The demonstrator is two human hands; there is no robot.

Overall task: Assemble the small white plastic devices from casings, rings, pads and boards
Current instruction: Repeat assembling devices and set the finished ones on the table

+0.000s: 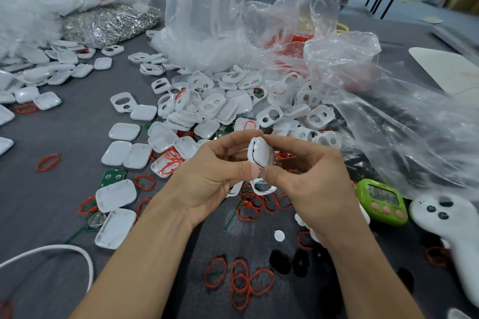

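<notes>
Both hands pinch casing (260, 154) above counter (51, 210) | left hand (210, 176), right hand (305, 176) fingers clamped on its edges | risk: uneven squeeze leaves seam gaping, ring pinched

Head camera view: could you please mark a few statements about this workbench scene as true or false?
1. The left hand and right hand both hold one white casing. True.
2. The green timer sits left of the left hand. False: it lies to the right of the right hand.
3. Loose red rings lie on the grey table. True.
4. The white cable curves at the far right. False: it curves at the near left.
</notes>
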